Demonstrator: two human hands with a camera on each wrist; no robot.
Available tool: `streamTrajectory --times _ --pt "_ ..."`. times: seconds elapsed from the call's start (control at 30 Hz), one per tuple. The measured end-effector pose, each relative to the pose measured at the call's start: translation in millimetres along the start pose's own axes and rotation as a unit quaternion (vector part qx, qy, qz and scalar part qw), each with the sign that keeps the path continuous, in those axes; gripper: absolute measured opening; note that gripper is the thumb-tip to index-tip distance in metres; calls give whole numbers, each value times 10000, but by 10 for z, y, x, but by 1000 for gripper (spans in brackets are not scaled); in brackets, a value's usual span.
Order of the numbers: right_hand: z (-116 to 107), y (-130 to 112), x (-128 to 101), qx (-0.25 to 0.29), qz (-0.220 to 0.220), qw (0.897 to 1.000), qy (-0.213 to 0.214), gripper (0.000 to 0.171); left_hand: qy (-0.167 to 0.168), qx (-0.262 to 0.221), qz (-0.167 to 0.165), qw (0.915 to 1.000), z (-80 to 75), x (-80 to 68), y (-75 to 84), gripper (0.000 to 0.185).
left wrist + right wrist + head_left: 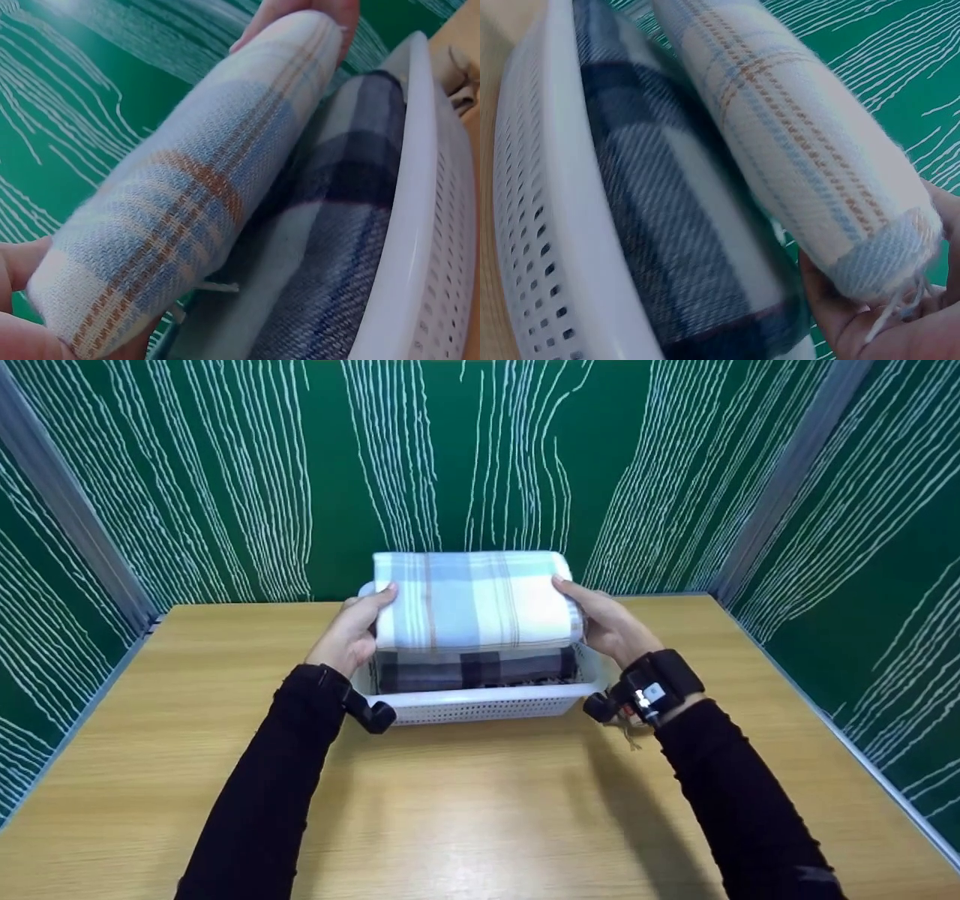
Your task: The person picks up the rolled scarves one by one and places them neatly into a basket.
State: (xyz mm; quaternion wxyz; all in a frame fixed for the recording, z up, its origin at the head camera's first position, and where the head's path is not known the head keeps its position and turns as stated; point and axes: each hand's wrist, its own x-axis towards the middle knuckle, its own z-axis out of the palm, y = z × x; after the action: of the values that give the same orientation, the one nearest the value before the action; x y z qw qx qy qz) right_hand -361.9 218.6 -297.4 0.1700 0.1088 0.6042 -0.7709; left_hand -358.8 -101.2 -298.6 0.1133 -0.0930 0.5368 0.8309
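A folded scarf in light blue and white plaid with brown stripes is held over a white plastic basket. My left hand grips its left end, thumb on the face toward me. At the other end my right hand holds it the same way, and loose fringe threads hang there in the right wrist view. Below it, a dark grey and navy plaid scarf lies folded inside the basket along the near wall. The light scarf hides the basket's back part.
The basket stands on a wooden table, with perforated sides. Green walls with white wavy lines enclose the back and both sides. A small beige item with a string lies beside the basket's right end, partly hidden by my right wrist in the head view.
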Motion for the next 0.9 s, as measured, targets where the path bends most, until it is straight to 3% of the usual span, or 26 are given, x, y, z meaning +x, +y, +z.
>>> streamTrajectory --times 0.2,0.4,0.73,0.9 --pt "-26 69 112 -265 78 9995 139 38 7 5 -184 9998 -43 113 -82 15" --pt "-37 109 197 -353 177 9991 157 45 36 -106 -210 9997 -70 217 -122 12" --pt "2 210 224 -527 180 9970 530 59 227 -104 -415 9988 -125 208 -216 15" --pt "-10 226 169 -714 160 9957 564 60 147 304 -448 9984 -102 143 -220 30"
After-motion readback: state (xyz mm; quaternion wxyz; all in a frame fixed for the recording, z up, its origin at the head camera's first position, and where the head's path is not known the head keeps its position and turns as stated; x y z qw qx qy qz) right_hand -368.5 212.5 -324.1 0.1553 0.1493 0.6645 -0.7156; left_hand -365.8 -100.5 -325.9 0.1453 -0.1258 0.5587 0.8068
